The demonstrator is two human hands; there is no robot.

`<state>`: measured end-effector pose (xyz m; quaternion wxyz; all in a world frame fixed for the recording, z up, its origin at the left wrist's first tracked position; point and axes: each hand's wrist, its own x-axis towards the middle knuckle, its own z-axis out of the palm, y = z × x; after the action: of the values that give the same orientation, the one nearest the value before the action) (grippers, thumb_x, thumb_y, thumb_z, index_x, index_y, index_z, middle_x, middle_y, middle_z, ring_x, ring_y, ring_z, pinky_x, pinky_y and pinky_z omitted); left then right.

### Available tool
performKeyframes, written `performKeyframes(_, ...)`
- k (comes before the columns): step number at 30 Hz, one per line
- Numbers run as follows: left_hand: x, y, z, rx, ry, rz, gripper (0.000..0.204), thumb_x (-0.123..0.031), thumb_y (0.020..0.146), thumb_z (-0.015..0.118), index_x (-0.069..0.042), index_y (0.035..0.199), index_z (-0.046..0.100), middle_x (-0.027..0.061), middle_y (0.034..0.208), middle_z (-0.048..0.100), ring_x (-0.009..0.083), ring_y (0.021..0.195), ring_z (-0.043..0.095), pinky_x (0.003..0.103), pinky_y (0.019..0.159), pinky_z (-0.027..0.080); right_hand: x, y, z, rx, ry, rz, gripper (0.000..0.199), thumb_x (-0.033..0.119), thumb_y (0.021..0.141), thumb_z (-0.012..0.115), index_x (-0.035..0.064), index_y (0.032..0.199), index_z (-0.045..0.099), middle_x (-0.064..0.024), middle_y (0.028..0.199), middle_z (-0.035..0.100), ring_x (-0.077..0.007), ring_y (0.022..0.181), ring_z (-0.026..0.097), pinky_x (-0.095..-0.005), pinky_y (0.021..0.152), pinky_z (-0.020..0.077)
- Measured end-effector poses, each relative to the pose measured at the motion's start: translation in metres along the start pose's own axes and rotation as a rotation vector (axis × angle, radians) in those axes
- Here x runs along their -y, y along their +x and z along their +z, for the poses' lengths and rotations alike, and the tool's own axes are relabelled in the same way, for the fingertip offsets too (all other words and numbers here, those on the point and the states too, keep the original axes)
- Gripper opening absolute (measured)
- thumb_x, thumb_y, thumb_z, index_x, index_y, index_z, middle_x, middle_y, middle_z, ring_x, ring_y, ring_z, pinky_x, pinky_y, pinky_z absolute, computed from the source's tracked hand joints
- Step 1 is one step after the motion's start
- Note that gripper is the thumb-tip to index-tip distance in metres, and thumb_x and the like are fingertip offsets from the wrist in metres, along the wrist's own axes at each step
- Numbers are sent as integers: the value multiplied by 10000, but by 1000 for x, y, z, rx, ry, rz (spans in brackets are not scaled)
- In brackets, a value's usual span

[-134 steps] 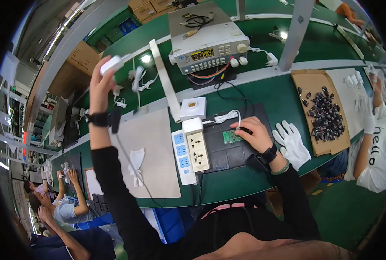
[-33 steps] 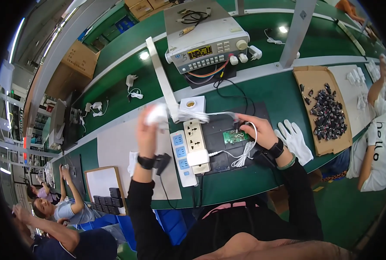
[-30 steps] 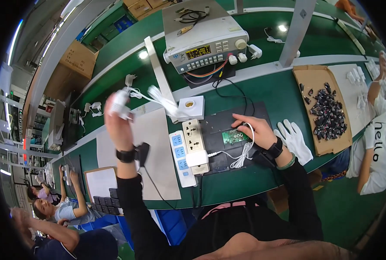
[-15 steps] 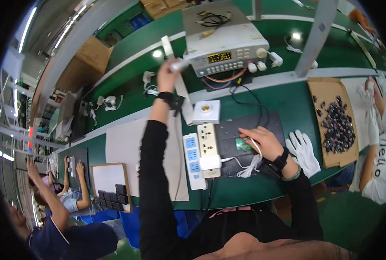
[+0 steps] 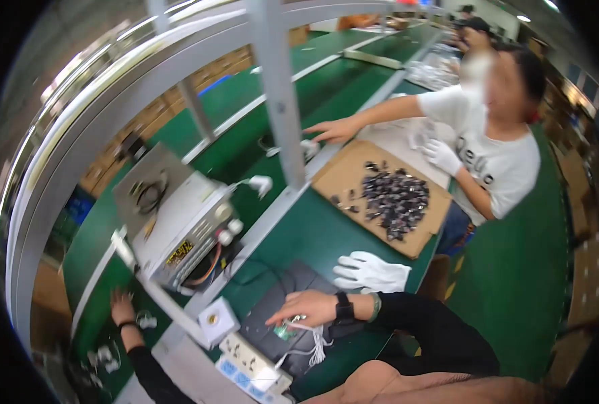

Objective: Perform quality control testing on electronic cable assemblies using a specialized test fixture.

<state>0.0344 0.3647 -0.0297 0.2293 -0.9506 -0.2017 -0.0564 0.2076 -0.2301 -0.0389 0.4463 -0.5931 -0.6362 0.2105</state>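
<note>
My right hand (image 5: 304,308) bends over a small green circuit board (image 5: 285,331) on a black mat (image 5: 259,326). Its fingers are closed on the end of a white cable (image 5: 316,347), whose bundled coil hangs beside the hand. My left hand (image 5: 122,308) reaches over the green surface beyond the pale rail, its fingers stretched out, somewhat blurred, with nothing visible in them. Beside its wrist lies a white adapter with a cable (image 5: 146,320). A white adapter (image 5: 266,377) sits on the cream power strip (image 5: 242,353), next to a strip with blue sockets (image 5: 235,375).
A bench power supply (image 5: 185,229) stands beyond the mat, near a white box with a round brass fitting (image 5: 213,326). A white glove (image 5: 373,271) lies right of it. Farther along, a cardboard tray (image 5: 340,182) holds many small dark parts; a co-worker (image 5: 495,135) reaches past a metal post (image 5: 283,101).
The view has swung to the right. My left hand, which held a white adapter by the power supply, has moved away from it and opened. My right hand stays at the circuit board.
</note>
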Motion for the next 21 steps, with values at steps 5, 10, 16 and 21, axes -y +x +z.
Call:
performKeyframes(5, -80, 25, -3, -81, 1067, 473, 571, -315, 908, 543, -110, 1418, 387, 162, 1275, 559, 340, 1106, 572, 423, 879, 486, -7, -29, -13, -42, -27, 139, 388, 201, 897, 579, 217, 1285, 558, 44, 1086, 650, -189, 909, 582, -315, 818, 451)
performKeyframes(10, -26, 2, 42, -225, 363, 232, 646, -381, 859, 593, -229, 1440, 355, 129, 1327, 509, 318, 1154, 531, 466, 905, 474, -2, -13, -9, 9, -31, 111, 373, 198, 898, 578, 214, 1270, 565, 48, 1084, 653, -183, 900, 581, -305, 813, 455)
performKeyframes(16, -75, -5, -17, 570, 133, -170, 745, -434, 825, 625, -298, 1471, 279, 122, 1515, 260, 294, 1340, 346, 423, 1006, 418, -11, -21, -9, -9, -64, 89, 391, 162, 890, 586, 186, 1279, 558, 30, 1113, 644, -159, 878, 584, -292, 777, 466)
performKeyframes(21, -63, -59, -63, -47, -471, -89, 360, -174, 801, 624, -40, 1134, 605, 175, 1182, 596, 346, 1096, 561, 442, 952, 436, -4, -20, -20, -125, 223, 133, 443, 126, 850, 608, 121, 1287, 541, -5, 1120, 639, -105, 771, 585, -267, 694, 486)
